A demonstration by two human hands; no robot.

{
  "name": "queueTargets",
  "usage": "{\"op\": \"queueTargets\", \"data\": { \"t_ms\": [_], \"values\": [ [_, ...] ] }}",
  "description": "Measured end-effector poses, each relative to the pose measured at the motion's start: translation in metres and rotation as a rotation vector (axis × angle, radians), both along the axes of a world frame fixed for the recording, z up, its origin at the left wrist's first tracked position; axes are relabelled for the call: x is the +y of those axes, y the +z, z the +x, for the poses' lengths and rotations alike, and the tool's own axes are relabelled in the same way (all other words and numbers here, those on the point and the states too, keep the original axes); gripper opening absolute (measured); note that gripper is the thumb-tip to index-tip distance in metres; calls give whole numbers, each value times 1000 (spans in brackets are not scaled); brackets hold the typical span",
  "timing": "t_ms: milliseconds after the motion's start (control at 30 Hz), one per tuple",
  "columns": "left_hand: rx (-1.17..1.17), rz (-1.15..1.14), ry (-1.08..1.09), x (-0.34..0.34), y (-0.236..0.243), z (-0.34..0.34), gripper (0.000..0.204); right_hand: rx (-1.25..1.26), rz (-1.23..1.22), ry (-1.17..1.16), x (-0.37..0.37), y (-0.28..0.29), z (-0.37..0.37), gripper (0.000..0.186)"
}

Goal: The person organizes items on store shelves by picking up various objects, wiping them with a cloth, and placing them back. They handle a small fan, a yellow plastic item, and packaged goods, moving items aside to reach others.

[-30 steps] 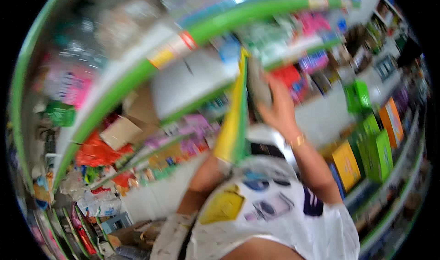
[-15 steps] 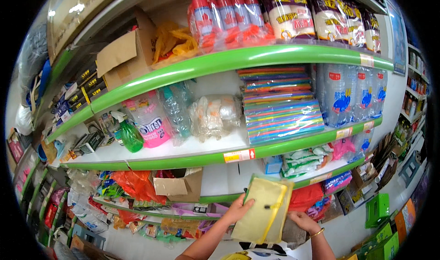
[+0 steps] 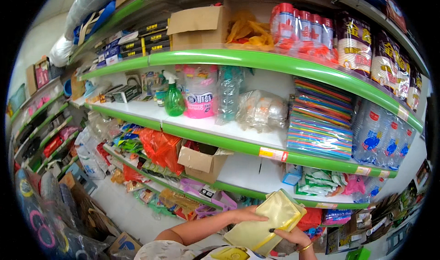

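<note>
A yellowish translucent plastic document folder, apparently several layers thick, is held low in front of my body, tilted to one side. My left hand grips its left edge, fingers partly hidden behind it. On the lower right edge my right hand, with a bracelet at the wrist, is closed with the thumb lying on the front face. Just beyond the folder lies the lower white shelf, holding an open cardboard box and green-and-white packets.
A green-edged shelf above bears a green spray bottle, a pink pack, a stack of colourful striped plastic-wrapped items and clear bottles. Red-capped cans stand higher up. Inflatable-looking goods are at lower left.
My view has swung left, so the shelves sit farther right. My right hand, earlier beside the folder, now grips its edge. The folder has tilted clockwise.
</note>
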State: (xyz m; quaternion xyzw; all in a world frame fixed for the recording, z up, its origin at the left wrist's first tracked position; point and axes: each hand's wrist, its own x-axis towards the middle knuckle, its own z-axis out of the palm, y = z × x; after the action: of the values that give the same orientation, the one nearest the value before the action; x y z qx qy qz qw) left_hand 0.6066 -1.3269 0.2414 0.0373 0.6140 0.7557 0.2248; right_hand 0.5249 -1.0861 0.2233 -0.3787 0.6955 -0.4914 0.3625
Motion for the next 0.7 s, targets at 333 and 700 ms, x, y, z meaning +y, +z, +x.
{"op": "queueTargets", "data": {
  "t_ms": [333, 700],
  "values": [
    [-39, -70, -35, -31, -48, 49, 64, 202, -51, -71, -1, 15, 0, 47],
    [241, -347, 203, -37, -29, 75, 50, 339, -41, 69, -24, 34, 0, 65]
  ]
}}
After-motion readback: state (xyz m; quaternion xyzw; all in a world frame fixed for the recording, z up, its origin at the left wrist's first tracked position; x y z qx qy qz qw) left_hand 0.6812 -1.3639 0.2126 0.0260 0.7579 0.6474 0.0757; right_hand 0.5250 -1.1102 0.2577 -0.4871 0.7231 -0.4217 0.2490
